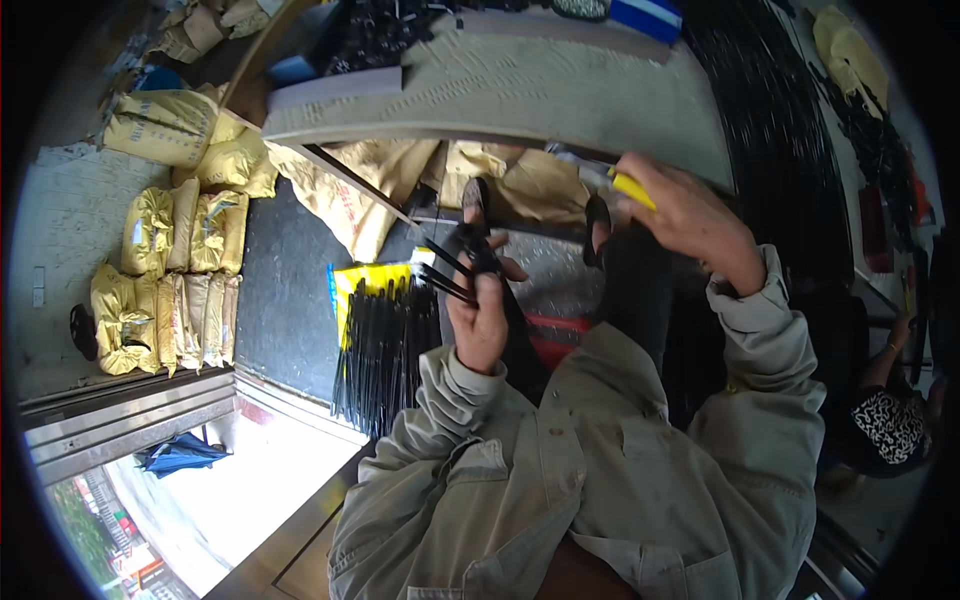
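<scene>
My left hand [482, 325] is closed around a few thin black strips [448, 270], which stick out from it toward the left. My right hand [700, 220] grips a yellow-handled tool [632, 190] near the table's front edge. Its grey metal end points left; I cannot tell whether it is a knife or a cutter. The two hands are apart. Just left of my left hand, a thick bundle of long black strips [375, 350] lies against a yellow bag [375, 274].
Ahead stands a table [540, 85] with black parts and a blue box [646, 18]. Stacked yellow sacks [150, 235] line the left wall, beside a bright doorway. Long black strips [770, 130] hang at the right. Another person [890, 425] sits at the far right.
</scene>
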{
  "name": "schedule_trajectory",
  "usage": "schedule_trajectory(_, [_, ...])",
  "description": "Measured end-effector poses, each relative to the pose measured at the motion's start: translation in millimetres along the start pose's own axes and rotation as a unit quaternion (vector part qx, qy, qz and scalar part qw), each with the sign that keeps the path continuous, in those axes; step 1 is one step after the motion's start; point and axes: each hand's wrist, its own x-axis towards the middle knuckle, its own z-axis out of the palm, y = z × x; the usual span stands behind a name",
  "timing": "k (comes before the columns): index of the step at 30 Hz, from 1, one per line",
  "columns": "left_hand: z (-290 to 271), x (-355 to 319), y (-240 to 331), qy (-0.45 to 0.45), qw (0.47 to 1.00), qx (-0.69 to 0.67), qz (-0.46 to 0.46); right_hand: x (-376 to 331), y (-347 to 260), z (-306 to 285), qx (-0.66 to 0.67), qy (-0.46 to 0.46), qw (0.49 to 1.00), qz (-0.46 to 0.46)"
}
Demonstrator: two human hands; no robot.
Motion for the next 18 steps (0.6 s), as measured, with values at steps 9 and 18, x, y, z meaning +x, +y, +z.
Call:
schedule_trajectory(9, [-15.8,21.1,48.6,0.137,0.97,-0.042,0.198,15.4,1.3,38.6,-0.095,0.23,0.967,-0.062])
schedule_trajectory(18, [-81.4,53.6,-35.7,-0.069,0.907,-0.369,-0.192,-3.4,-52.0,79.6,0.738,0.24,0.624,-0.088])
